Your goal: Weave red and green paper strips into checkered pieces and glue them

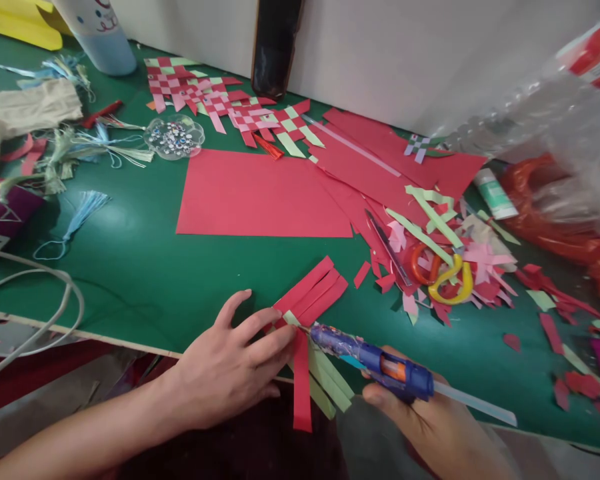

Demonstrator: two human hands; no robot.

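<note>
My right hand (pixel 420 413) is closed around a blue glue gun (pixel 370 353), and a pale glue stick (pixel 475 403) juts out of its rear. The gun's tip meets a small weave of paper strips at the table's front edge. Red strips (pixel 313 293) fan from the weave to the upper right, one red strip (pixel 303 387) hangs down, and light green strips (pixel 330 383) run to the lower right. My left hand (pixel 245 360) lies palm down with fingers spread, its fingertips pressing on the weave. Those fingers partly hide the weave, and the thumb sits low.
A red paper sheet (pixel 260 200) lies mid-table. Behind it are woven paper fish (pixel 210 100), a dish of googly eyes (pixel 174 138) and a leaning phone (pixel 276 47). To the right are scissors (pixel 453 283), paper scraps and a glue stick tube (pixel 496 195); a blue tassel (pixel 83 213) lies left.
</note>
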